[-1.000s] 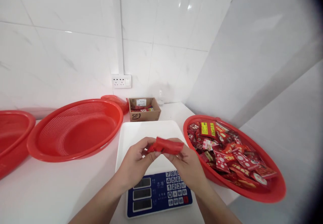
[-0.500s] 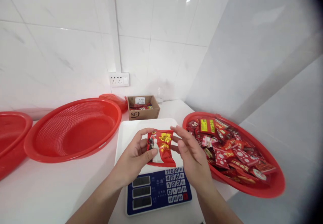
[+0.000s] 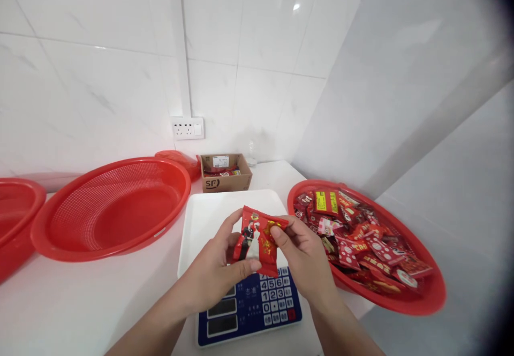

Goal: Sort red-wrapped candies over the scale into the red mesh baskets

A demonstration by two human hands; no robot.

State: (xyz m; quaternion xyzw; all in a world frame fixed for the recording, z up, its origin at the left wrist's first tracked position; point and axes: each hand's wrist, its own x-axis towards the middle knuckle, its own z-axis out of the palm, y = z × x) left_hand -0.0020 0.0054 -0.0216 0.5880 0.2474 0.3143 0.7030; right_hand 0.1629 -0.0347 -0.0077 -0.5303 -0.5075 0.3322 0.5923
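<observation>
Between my two hands is a small red snack packet [image 3: 259, 243] with gold lettering and a black-and-white picture, slightly tilted. My left hand [image 3: 223, 262] grips its left side, thumb across the lower front. On the right side, my right hand [image 3: 301, 249] pinches it with thumb and fingers. Both hands hover over a digital scale with a white pan [image 3: 201, 222] and a blue keypad panel [image 3: 244, 318]. Part of the keypad and displays is covered by the hands and packet.
To the right stands a red basket [image 3: 436, 297] full of red and pink snack packets [image 3: 361, 238]. Another red basket [image 3: 108, 211] and a red tub [image 3: 20, 217] are on the left. A cardboard box [image 3: 225, 183] with packets and a red bag [image 3: 179, 160] sit near the wall.
The packet has turned and tilted between my hands. My right hand, with fingers spread beside the packet before, has closed on its right side.
</observation>
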